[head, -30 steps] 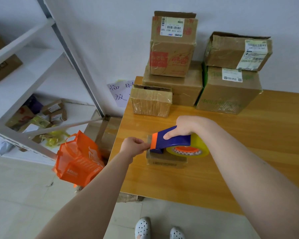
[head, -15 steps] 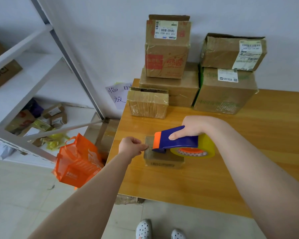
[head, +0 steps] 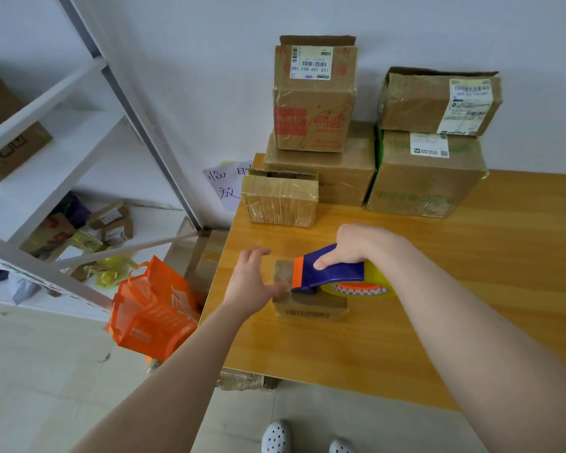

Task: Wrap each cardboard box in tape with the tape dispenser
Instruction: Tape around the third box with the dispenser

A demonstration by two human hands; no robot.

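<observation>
The wooden surface (head: 471,289) carries a stack of taped boxes (head: 321,178) at its far-left corner, against the wall. The small cardboard box (head: 309,308) lies near the left edge, its long side running along the near edge. The tape dispenser (head: 334,273) sits on top of it along the same line, orange nose pointing left. The right hand (head: 353,246) grasps the dispenser from above. The left hand (head: 252,282), fingers loosely spread and holding nothing, lies just left of the box, touching that end, so it is the nearer hand to steady the box.

box label (head: 311,62) "159 159 A03 160"
</observation>
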